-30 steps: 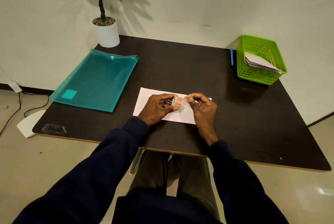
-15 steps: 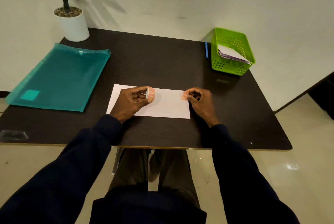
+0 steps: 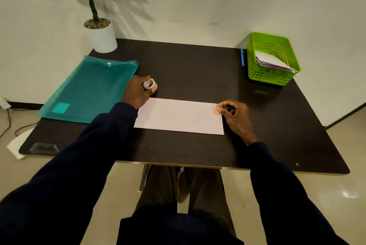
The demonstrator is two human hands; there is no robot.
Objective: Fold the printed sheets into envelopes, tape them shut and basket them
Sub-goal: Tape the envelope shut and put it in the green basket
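Closest to you, your 2 dark sleeves reach forward over your lap to the dark table (image 3: 184,150). At its near left corner lies a small clear object (image 3: 44,147) that is too blurred to name.

Just past the table's near edge, the folded white sheet (image 3: 178,117) lies flat and centred in front of you, long side toward you. Your right hand (image 3: 236,115) sits at the sheet's right end, with the fingers curled. The thumb and forefinger pinch a short orange strip of tape (image 3: 217,110) over the sheet's top right corner. Whether the strip already touches the paper, you cannot tell.

Your left hand (image 3: 136,91) is well apart from the right, just beyond the sheet's top left corner. Its fingers are closed around the tape roll (image 3: 149,84), whose open core faces the camera. The roll is low over the table, and contact with the surface is unclear.

Left of that hand, a teal plastic folder (image 3: 89,88) lies flat, angled toward the back.

At the far right, the green basket (image 3: 265,77) holds a few folded white papers (image 3: 271,61). A blue pen (image 3: 242,57) lies just beside its left wall.

At the far left corner stands a plant in a white pot (image 3: 103,38), against the pale wall.
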